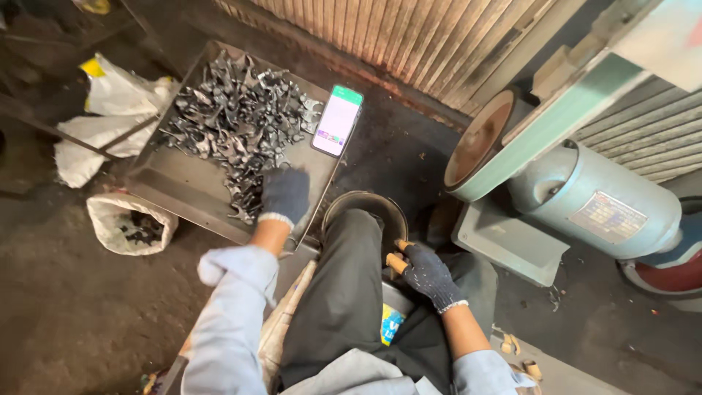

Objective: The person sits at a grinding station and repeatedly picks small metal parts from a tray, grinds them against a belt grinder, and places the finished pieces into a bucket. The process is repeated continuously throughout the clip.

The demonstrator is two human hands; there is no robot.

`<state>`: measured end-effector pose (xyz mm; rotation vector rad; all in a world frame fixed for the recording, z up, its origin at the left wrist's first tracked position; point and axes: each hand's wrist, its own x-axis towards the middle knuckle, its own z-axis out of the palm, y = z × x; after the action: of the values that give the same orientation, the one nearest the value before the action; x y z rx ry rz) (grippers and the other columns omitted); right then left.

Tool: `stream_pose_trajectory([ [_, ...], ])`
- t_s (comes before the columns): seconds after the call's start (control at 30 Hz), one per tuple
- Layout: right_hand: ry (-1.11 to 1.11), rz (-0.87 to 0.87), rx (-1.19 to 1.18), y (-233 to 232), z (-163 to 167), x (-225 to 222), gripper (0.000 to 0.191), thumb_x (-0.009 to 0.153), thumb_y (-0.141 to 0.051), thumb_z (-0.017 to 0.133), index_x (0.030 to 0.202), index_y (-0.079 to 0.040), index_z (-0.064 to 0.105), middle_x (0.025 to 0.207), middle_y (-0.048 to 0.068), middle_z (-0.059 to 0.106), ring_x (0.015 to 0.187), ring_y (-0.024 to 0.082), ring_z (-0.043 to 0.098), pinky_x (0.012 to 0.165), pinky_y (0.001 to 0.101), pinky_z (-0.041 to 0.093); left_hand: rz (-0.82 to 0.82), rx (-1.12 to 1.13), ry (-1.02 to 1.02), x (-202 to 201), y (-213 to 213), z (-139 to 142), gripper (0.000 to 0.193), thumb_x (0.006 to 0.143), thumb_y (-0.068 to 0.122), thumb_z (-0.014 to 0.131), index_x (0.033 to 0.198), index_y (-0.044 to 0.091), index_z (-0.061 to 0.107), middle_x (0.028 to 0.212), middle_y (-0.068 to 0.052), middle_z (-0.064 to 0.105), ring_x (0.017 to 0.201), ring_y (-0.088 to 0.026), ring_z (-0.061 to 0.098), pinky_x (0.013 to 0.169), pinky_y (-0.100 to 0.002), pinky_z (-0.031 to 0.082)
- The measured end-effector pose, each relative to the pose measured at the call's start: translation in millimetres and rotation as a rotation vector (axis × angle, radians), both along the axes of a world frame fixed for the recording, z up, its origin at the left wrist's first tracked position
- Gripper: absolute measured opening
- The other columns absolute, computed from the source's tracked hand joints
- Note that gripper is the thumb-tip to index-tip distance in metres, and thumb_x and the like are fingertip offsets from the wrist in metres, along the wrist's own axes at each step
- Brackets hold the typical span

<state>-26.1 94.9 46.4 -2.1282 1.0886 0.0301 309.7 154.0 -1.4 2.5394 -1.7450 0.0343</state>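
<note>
Near, right hand w/ grip pinched on a small tan piece, left hand fingers spread over metal parts in tray; farther, phone on the tray edge could prob. slide off if the pile gets jostled.

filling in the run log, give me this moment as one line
left hand: gloved, on metal parts in tray | right hand: gloved, resting by knee | phone: lit, on tray edge | belt grinder: at right
</note>
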Motion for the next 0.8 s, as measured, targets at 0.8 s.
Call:
stream_pose_trajectory([
  [0.8, -1.080, -0.738, 0.967, 17.7, -17.1, -68.3, 0.029, 0.095, -0.007, 0.066, 0.123, 0.001, 0.067, 0.114, 0.010, 0.072, 0.101, 0.022, 0.067, 0.086, 0.0354, 0.058, -0.074, -0.405, 1.179, -254.2, 5.8, 21.7, 0.041, 0.097, 0.014, 0.071, 0.134, 0.000, 0.062, 0.127, -0.019, 0.071, 0.117, -0.026, 0.071, 0.100, -0.035, 0.055],
])
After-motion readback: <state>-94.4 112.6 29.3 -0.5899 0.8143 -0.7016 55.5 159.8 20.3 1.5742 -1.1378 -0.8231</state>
